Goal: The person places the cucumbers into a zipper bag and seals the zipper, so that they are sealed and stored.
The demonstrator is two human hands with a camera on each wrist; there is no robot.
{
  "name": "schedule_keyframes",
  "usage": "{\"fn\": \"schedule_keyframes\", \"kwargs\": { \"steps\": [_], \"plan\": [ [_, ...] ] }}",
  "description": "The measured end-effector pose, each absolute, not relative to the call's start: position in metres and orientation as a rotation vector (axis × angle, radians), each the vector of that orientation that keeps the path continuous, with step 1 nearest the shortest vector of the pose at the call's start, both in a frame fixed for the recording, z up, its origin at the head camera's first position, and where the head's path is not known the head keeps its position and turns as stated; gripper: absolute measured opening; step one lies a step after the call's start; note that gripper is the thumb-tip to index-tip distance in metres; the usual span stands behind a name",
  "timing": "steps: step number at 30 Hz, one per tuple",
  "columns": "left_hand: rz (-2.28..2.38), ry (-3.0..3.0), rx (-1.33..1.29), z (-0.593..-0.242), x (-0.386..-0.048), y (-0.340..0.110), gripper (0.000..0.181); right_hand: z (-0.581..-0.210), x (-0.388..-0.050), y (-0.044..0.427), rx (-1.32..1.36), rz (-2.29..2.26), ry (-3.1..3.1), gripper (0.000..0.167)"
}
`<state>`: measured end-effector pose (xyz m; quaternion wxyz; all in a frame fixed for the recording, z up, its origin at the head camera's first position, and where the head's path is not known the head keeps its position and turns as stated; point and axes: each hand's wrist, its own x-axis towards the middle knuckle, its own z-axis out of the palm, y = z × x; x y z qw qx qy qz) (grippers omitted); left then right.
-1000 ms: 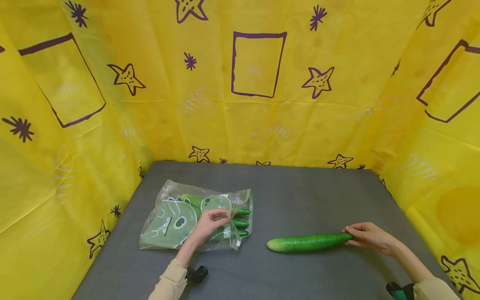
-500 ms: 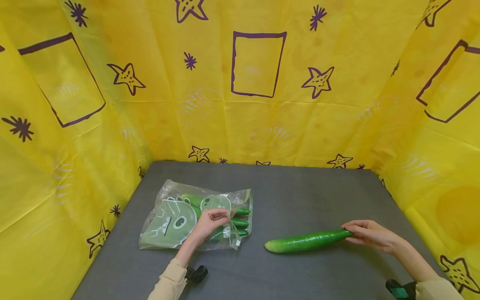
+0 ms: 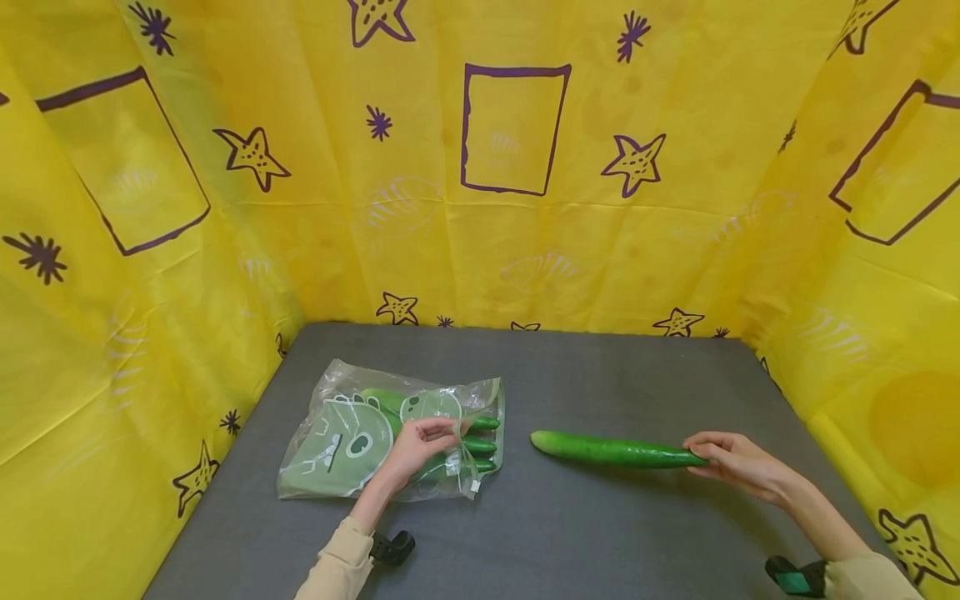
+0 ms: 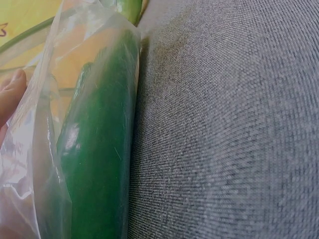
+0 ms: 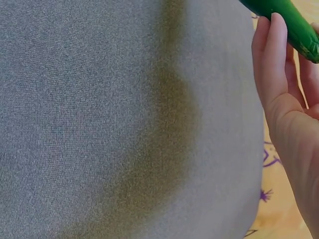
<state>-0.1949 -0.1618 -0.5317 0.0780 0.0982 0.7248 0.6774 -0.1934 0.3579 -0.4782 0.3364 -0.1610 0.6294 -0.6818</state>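
Observation:
My left hand (image 3: pixel 420 450) pinches the upper edge of a clear zip bag (image 3: pixel 322 458) at its mouth, which faces right. The bag lies flat, printed with green cartoon faces. Several cucumbers (image 3: pixel 480 447) are inside, their tips near the opening; in the left wrist view one cucumber (image 4: pixel 97 159) shows through the plastic. My right hand (image 3: pixel 738 467) grips the right end of a long loose cucumber (image 3: pixel 611 450) between thumb and fingers. Its pale end points left towards the bag. The right wrist view shows the dark stem end of this cucumber (image 5: pixel 294 25) at the fingertips, above the table surface.
The grey cloth-covered table (image 3: pixel 600 375) is enclosed by yellow curtains (image 3: pixel 517 233) with purple starfish drawings at the back and both sides. Black straps (image 3: pixel 393 547) sit on both wrists. A gap of table separates the bag from the loose cucumber.
The loose cucumber's pale left end has swung up in the head view, away from the person, so it now slants the other way. The right hand rose slightly; left hand and bag stay still.

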Motion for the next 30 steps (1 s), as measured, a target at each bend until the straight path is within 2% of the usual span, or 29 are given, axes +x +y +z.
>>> {"fn": "schedule_keyframes", "kwargs": {
  "steps": [30],
  "plan": [
    [2.041,2.129,0.291,-0.53,-0.194,-0.161,0.04,-0.471,-0.212,0.308,-0.338,-1.863,1.896,0.021]
  ]
}}
